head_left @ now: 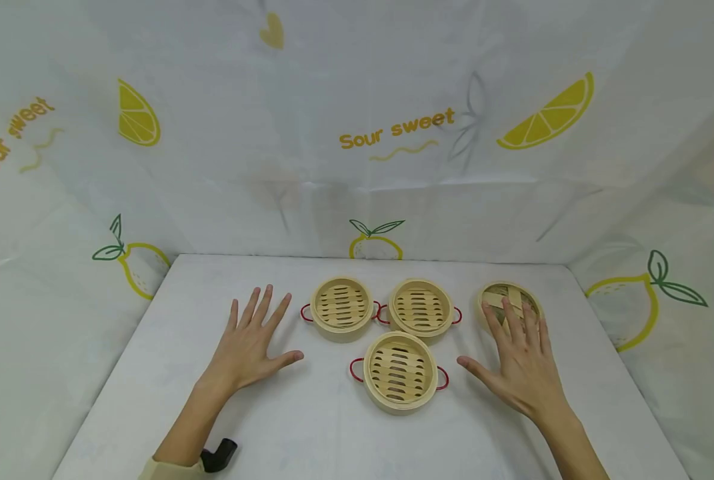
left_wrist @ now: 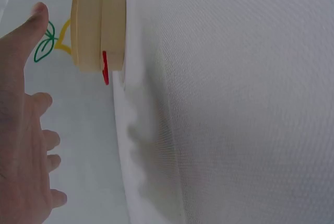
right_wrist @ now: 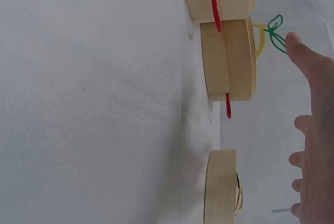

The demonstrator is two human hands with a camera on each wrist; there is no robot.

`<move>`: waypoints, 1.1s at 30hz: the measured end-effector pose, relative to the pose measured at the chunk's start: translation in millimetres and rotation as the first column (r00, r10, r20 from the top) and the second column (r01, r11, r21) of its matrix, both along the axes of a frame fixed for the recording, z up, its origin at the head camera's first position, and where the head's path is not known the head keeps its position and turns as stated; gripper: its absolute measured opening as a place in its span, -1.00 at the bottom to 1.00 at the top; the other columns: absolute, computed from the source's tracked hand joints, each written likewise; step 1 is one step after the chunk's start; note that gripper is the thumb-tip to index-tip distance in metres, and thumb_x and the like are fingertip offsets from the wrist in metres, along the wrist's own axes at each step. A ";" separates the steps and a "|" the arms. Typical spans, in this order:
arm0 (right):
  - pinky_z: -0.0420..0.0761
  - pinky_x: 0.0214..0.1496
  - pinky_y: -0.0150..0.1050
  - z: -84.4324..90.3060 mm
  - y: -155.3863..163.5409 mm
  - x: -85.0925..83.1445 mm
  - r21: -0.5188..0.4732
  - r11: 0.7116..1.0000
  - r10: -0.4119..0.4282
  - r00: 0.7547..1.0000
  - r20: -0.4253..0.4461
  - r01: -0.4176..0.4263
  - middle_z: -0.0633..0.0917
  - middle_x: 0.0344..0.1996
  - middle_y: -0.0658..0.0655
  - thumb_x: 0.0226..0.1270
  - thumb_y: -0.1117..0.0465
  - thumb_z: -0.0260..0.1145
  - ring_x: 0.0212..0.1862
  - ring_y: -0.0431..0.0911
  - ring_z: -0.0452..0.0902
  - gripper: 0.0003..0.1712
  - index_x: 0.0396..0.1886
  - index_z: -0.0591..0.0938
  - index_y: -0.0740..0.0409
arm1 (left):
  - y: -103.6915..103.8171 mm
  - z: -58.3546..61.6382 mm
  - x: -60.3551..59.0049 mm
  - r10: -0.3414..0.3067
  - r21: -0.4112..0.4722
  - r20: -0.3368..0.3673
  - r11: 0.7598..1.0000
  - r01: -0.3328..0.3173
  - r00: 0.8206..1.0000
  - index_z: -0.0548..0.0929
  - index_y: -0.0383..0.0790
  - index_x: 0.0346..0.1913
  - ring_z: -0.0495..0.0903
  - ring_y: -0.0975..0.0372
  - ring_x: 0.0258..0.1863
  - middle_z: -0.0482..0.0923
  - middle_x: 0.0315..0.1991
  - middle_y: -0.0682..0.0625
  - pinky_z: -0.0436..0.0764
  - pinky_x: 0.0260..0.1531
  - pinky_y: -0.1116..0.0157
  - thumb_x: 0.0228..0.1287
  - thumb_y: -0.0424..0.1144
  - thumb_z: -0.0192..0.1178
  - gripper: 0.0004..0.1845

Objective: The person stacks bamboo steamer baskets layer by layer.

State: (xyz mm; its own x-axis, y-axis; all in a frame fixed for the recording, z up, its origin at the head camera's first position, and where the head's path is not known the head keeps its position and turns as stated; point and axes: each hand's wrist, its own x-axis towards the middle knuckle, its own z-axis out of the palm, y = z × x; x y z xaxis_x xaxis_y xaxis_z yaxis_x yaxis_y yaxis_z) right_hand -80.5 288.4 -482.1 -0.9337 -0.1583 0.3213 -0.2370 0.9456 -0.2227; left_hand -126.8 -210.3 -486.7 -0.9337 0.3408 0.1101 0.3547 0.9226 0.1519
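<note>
Both hands spread wide and flat: left hand (head_left: 250,345) at nine o'clock of the steamers (head_left: 400,371), right hand (head_left: 520,363) at three, fingertips over the lid (head_left: 509,300).

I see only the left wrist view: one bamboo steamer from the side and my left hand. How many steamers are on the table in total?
Observer: Three steamer baskets with red handles; the nearest basket lies in front of the other two, and a woven lid lies at the far right.
Operator: Where is the right hand?
Observer: The right hand is spread flat, fingertips over the near edge of that lid.
Operator: Is the left hand touching a basket?
Observer: No. The left hand is spread open over the table, apart from the left rear basket.
</note>
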 end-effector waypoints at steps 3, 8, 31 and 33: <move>-0.21 0.83 0.47 -0.5 0.0 0.4 -0.007 1.000 0.002 1.000 0.003 -0.002 0.16 0.74 0.38 0.23 -0.51 0.43 0.79 0.41 -0.22 0.29 0.79 0.17 -0.06 | -0.3 -1.4 -0.3 -0.005 0.009 -0.003 1.000 0.005 1.000 0.01 0.14 0.80 -0.05 -0.20 0.80 -0.09 0.81 -0.23 -0.06 0.73 -0.46 0.25 0.59 0.23 0.20; -0.25 0.86 0.41 -1.3 -0.1 0.7 -0.017 1.000 0.008 1.000 -0.015 -0.009 0.19 0.73 0.39 0.20 -0.55 0.43 0.79 0.41 -0.18 0.31 0.78 0.18 -0.05 | -0.7 -5.2 -2.4 -0.025 0.068 -0.024 0.997 0.026 0.999 0.02 0.07 0.80 0.13 -0.22 0.75 0.07 0.77 -0.25 0.16 0.70 -0.42 0.26 0.53 0.29 0.21; 0.40 0.42 0.64 3.0 -21.5 10.6 -0.311 0.949 0.101 0.984 0.148 -0.051 0.24 0.71 0.30 0.23 -0.15 0.64 0.66 0.43 0.15 0.17 0.75 0.24 -0.14 | 11.4 -14.7 -17.7 -0.090 0.513 0.220 0.857 -0.036 0.971 0.33 -0.25 0.64 0.52 -0.21 0.50 0.44 0.57 -0.28 0.62 0.49 -0.21 0.37 0.02 0.52 -0.07; 0.42 0.41 0.63 3.0 -24.3 13.1 -0.329 0.943 0.107 0.982 0.158 -0.050 0.25 0.71 0.29 0.24 -0.14 0.64 0.66 0.41 0.18 0.16 0.74 0.25 -0.14 | 12.5 -17.4 -20.3 -0.122 0.554 0.216 0.832 -0.019 0.969 0.36 -0.31 0.61 0.54 -0.22 0.48 0.46 0.55 -0.30 0.66 0.45 -0.16 0.37 -0.08 0.53 -0.12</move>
